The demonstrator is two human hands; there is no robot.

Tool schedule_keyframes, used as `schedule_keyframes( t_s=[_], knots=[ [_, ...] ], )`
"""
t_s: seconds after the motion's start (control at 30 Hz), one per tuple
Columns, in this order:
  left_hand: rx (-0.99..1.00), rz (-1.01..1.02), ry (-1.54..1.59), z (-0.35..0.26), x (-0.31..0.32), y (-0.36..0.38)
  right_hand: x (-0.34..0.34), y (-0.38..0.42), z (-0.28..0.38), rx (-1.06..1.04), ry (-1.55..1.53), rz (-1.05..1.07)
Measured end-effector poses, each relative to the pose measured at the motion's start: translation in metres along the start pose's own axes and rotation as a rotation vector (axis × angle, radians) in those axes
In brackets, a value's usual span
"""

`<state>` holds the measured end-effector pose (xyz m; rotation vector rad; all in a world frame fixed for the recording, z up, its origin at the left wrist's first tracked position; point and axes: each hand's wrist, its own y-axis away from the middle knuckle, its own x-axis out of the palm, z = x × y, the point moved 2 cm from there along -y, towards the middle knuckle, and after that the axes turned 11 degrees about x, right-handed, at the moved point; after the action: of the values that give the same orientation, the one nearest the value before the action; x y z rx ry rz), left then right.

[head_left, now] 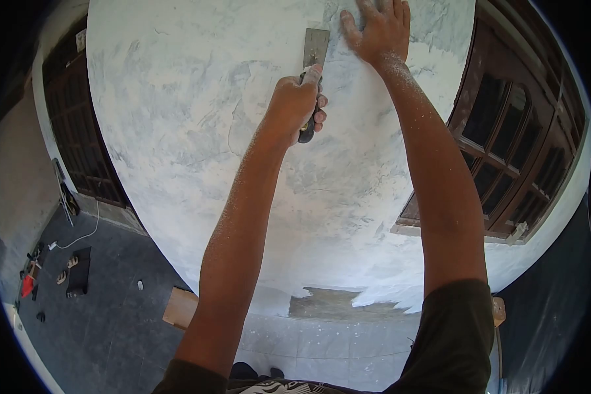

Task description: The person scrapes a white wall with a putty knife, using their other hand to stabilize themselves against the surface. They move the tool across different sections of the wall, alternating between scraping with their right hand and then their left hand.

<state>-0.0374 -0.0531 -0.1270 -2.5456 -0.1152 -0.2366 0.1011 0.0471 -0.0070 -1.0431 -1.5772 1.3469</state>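
Observation:
My left hand point(300, 105) is closed around the dark handle of a putty knife point(316, 47). The knife's flat metal blade points up and lies close against the white, patchily plastered wall point(190, 118). To its right, my right hand point(381, 33) rests on the wall with its fingers spread and holds nothing; its fingertips reach the top edge of the view. White dust covers both forearms.
A brown wooden window point(499, 131) is on the right and a dark door point(82, 125) on the left. Sandals point(67, 269), a white cable point(85, 236) and tools lie on the dark floor point(125, 322). A wooden board point(180, 307) shows behind my left arm.

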Motion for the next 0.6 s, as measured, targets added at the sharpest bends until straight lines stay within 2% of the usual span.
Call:
schedule_keyframes(
  t_s=[0.23,0.33,0.43,0.53,0.6],
  knots=[
    [-0.015,0.002,-0.017,-0.011,-0.002,-0.008,0.000,0.000,0.000,0.005,0.012,0.024],
    [0.003,0.046,0.040,-0.014,-0.006,-0.006,0.001,-0.001,0.001,0.007,0.030,0.016],
    [-0.080,0.060,0.182,-0.013,-0.003,-0.007,0.002,0.000,0.000,0.004,0.021,0.015],
    [-0.037,0.077,0.245,-0.005,-0.001,-0.006,0.001,0.000,0.000,0.004,-0.011,0.002],
    [0.098,0.108,0.230,-0.003,-0.003,-0.002,0.001,-0.001,0.000,0.002,-0.002,-0.010]
  ],
)
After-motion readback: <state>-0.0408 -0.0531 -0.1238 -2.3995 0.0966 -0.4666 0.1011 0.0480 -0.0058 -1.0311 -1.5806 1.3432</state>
